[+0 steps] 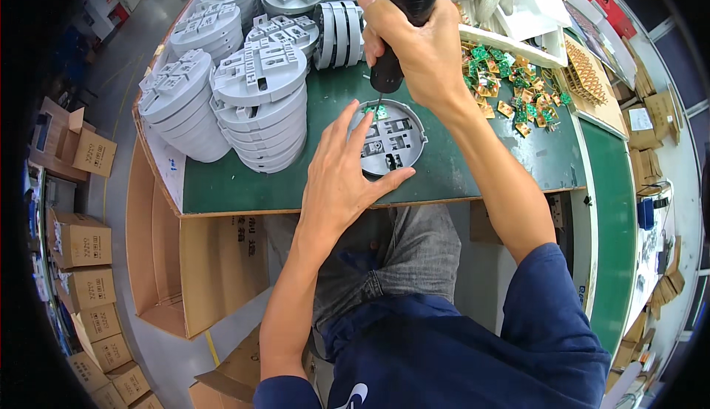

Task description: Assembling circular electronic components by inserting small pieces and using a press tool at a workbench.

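Observation:
My right hand is wrapped round a black electric screwdriver. The tool stands nearly upright, its thin bit reaching down to a small green circuit board at the far side of a round grey plastic housing. That housing lies flat on the green tabletop, its slotted inner side up. Around its left edge my left hand holds it, fingers along the far left rim and thumb at the near rim. Whether the bit sits in a screw is too small to tell.
Stacks of similar grey housings crowd the table's left side. Small green and brass-coloured parts lie loose at the right, before a white foam tray. An open cardboard box stands below the left front edge.

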`<action>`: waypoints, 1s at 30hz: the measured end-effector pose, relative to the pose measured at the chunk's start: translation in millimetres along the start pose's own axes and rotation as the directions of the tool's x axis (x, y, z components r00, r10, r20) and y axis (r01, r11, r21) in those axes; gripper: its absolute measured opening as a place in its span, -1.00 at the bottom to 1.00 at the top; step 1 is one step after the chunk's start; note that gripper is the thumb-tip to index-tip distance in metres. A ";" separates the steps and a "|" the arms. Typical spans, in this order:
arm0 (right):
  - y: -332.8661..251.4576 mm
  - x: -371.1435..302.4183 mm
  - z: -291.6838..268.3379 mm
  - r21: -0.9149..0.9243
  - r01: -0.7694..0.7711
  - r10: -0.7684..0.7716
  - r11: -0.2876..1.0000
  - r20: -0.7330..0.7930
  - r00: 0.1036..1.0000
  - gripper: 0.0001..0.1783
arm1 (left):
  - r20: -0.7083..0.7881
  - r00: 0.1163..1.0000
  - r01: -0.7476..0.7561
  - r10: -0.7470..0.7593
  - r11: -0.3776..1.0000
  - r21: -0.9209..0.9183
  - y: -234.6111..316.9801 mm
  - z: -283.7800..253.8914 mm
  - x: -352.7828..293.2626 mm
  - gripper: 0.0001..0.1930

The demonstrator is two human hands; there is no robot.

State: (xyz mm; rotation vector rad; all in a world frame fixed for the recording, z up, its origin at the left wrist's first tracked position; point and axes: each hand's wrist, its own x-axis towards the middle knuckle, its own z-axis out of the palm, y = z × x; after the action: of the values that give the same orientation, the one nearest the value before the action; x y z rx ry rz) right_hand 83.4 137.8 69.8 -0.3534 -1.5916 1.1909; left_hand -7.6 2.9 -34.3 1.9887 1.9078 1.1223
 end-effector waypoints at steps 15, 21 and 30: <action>2.8 5.6 3.0 -0.056 -0.047 0.055 0.997 0.157 0.986 -0.60 | -0.034 0.999 0.000 0.000 1.000 0.027 1.0 0.5 -0.7 -0.10; 0.9 9.1 0.4 -0.020 -0.077 0.079 0.997 0.152 0.985 -0.55 | -0.040 0.999 0.001 -0.001 1.000 0.003 0.0 2.9 -2.0 -0.11; 2.6 5.7 -0.8 -0.032 -0.039 0.044 0.999 0.190 0.981 -0.49 | -0.005 0.998 0.058 -0.058 0.998 -0.025 1.2 -2.0 -0.7 -0.10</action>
State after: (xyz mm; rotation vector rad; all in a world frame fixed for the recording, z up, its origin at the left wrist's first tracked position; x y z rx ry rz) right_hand 81.0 143.6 70.8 -0.2986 -1.7745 1.2662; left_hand -7.8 1.4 -32.5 1.9063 1.9320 1.1320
